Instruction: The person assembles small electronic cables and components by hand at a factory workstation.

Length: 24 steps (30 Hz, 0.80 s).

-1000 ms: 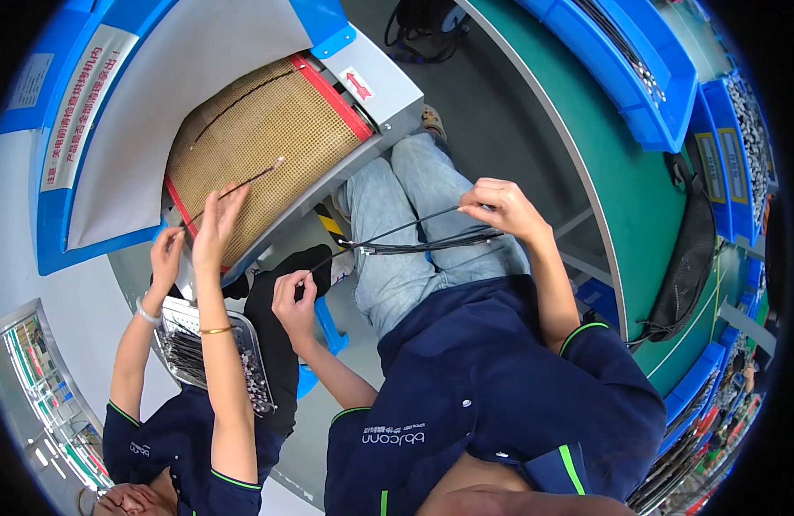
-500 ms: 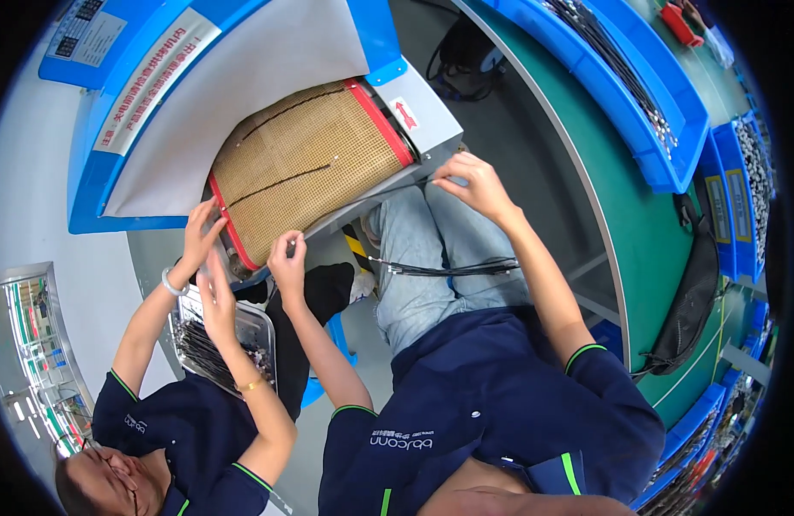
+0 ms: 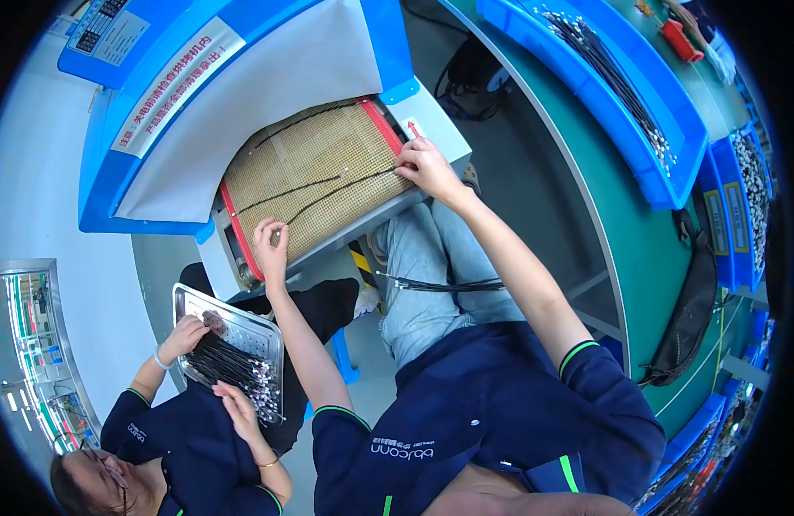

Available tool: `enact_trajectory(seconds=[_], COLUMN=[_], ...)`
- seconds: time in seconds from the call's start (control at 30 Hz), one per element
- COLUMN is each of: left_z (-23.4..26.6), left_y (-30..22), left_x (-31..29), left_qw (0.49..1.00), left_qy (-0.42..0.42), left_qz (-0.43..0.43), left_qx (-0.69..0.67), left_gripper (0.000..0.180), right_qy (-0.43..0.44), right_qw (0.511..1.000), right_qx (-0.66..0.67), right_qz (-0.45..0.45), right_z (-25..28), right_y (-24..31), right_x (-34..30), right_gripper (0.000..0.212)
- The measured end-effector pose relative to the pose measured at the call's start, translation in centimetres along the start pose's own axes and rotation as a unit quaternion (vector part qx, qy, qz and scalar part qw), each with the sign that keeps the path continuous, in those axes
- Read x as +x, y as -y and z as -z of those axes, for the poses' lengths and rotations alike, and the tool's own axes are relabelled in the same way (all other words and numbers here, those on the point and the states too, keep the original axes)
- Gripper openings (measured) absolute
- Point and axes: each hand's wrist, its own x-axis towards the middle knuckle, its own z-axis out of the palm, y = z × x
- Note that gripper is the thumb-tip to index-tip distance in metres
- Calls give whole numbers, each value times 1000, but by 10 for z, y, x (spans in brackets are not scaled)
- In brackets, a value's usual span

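Observation:
A thin black cable (image 3: 335,187) stretches across the mesh conveyor belt (image 3: 272,181), held at both ends. My left hand (image 3: 270,247) pinches its left end by the near left corner of the belt. At the belt's red right edge, my right hand (image 3: 427,169) has its fingers closed on the other end. Between my hands the cable sags a little over the mesh; whether it touches cannot be told. Farther in lie two more black cables, one in mid-belt (image 3: 298,187) and one near the blue machine's opening (image 3: 306,124). A bundle of black cables (image 3: 453,285) rests across my lap.
The blue machine hood (image 3: 397,52) with a white curtain (image 3: 268,103) stands over the belt. To the left, a co-worker handles cables in a metal tray (image 3: 272,331). At right, a green table (image 3: 586,163) carries blue bins (image 3: 685,163) of cables and a black pouch (image 3: 685,318).
Both my hands have moved forward, bringing the cable from the belt's near edge to over the mesh. The co-worker's hands have drawn back from the belt to the metal tray.

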Motion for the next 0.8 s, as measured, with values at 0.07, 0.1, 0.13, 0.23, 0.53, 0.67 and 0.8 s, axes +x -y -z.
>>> enact_trajectory(seconds=[0.07,0.1,0.13,0.23,0.53,0.67,0.8], left_z=[-1,-3,-7,-12,-72,-124,-174], left_y=[9,11,13,23,12,-25,-37], left_x=[4,6,8,10,-26,-83,-130], left_qw=[1000,1000,1000,999,957,975,963], left_qy=[4,6,5,5,-115,-33,102], left_qz=[-12,-11,-8,-2,72,18,98], left_qx=[-14,-16,-26,-43,-257,-220,-229], left_gripper=[12,12,12,16,18,14,22], right_qy=[1,2,-1,-2,301,310,308], right_qw=[996,996,990,979,946,941,942], right_qx=[86,84,132,173,28,36,45], right_qz=[-23,-25,-56,-111,-121,-129,-123], right_z=[1,6,14,26,-9,-24,-25], right_y=[1,3,3,4,-53,-78,-91], right_x=[0,-2,-9,-47,-202,-203,-206], right_gripper=[14,14,15,16,18,16,15])
